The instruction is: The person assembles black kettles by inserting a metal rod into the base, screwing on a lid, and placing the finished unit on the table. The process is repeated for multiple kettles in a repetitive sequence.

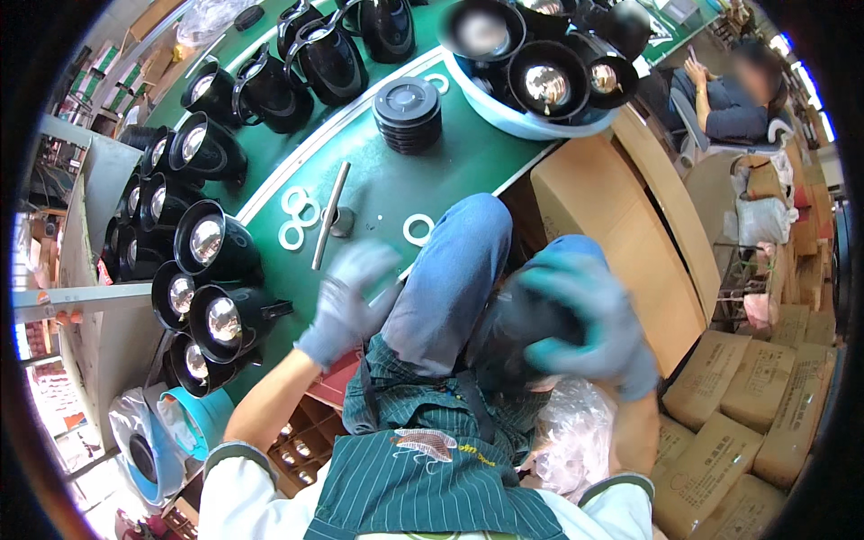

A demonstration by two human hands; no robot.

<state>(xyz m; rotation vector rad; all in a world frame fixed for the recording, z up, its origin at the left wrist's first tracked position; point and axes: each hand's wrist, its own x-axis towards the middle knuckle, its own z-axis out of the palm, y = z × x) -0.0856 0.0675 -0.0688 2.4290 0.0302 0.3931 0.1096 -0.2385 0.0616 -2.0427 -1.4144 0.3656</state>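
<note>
Grey gloves cover both my hands. My left hand [353, 292], smeared by motion, is at the green table's edge beside my left knee; its fingers look stretched out with nothing between them. In my lap, a dark, blurred thing that looks like a black jug [515, 326] lies between my thighs. My right hand [589, 326], its glove teal on the palm side, curves around the right side of it. Just past my left hand are a metal rod [331, 216], a small grey cylinder [341, 222] and several white rings [293, 200].
Black jugs with shiny insides [205, 241] crowd the table's left and far side. A stack of black lids [407, 115] stands mid-table, near a light-blue basin [504, 117] of black jugs. Cardboard boxes [711, 378] fill the right, with a seated person [733, 99] beyond.
</note>
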